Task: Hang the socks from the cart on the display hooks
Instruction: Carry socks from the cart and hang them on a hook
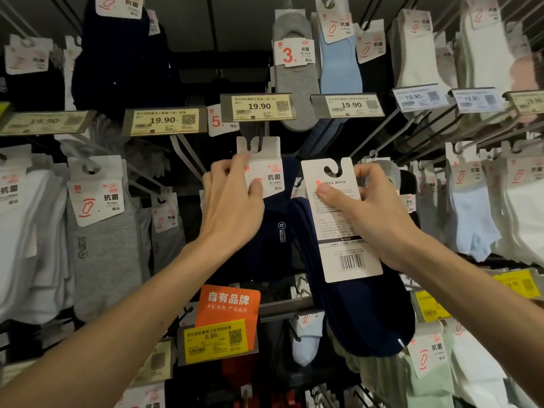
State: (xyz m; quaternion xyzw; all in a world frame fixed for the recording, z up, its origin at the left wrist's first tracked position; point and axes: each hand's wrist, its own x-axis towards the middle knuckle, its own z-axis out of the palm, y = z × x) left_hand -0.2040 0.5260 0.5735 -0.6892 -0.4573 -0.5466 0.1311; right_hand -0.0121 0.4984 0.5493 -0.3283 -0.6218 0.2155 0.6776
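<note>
The right hand [374, 213] grips a navy sock pack [368, 313] by its white card, with the thumb pressed on the printed back and the fingers curled round the card's right edge. The socks hang below the wrist, just right of an orange sign [228, 301]. The notch at the top of the card sits on no hook. Just to the left, across a narrow gap, the left hand [232, 207] pinches the card of a second navy pack [266, 172], which hangs on a dark display hook [259, 141]. Left of that hand, bare pale prongs [188, 154] leave some room. To the right, pale blue socks [471, 219] crowd close. Farther up sits a 19.90 price label [259, 107].
</note>
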